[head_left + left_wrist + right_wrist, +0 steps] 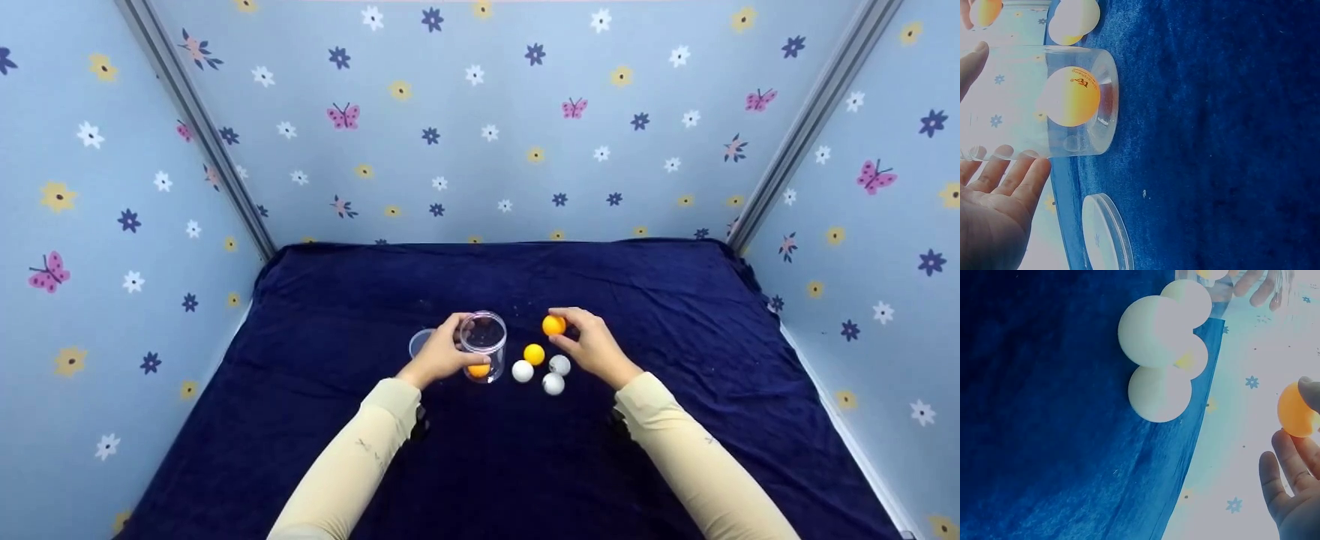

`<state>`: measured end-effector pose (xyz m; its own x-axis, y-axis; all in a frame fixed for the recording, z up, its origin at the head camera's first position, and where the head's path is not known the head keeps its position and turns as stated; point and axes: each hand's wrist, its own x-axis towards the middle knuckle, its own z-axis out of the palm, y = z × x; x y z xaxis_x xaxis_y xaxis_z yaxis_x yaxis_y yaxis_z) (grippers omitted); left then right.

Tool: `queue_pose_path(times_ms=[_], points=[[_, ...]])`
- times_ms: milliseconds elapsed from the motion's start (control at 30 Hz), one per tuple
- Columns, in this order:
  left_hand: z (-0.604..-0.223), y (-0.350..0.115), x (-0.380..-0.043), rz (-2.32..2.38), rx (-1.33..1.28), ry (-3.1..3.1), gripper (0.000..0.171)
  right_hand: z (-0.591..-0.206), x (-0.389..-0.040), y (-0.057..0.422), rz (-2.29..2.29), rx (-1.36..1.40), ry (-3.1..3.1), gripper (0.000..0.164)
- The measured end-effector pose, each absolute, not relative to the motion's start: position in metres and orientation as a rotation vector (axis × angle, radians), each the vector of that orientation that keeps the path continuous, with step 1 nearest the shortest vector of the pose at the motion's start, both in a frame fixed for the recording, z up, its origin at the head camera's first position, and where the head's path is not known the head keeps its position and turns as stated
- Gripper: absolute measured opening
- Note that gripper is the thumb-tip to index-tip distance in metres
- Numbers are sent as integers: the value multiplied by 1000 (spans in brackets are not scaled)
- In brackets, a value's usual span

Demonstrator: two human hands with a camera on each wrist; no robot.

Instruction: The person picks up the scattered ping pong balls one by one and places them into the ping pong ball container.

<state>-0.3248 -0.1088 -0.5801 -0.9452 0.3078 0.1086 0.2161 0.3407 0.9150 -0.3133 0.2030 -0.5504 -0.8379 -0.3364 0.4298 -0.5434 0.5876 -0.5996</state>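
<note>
1. The left hand (444,352) grasps the jar (485,347), thumb on one side, fingers on the other, mouth up. A light, even hold should suit the thin-looking wall.
2. The right hand (598,346) pinches an orange ball (553,325) between thumb and fingers, right of the jar and apart from it.
3. The step in hand looks like bringing this ball to the jar, where another ball (1072,97) lies near the base. Centre it over the mouth and let go low, lest it bounce out.
4. One loose orange ball (534,354) and three white balls (523,371) lie between the jar and the right hand; pass above them.
5. The lid (1107,233) lies beside the left hand. Whether the jar touches the cloth (525,465), I cannot tell.
</note>
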Motion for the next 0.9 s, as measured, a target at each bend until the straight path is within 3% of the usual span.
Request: queue_pose_path(times_ms=[900], points=[[-580,-110,-325,1676,491,2520,82,-542,-309,177,1144,812,-2486,42]])
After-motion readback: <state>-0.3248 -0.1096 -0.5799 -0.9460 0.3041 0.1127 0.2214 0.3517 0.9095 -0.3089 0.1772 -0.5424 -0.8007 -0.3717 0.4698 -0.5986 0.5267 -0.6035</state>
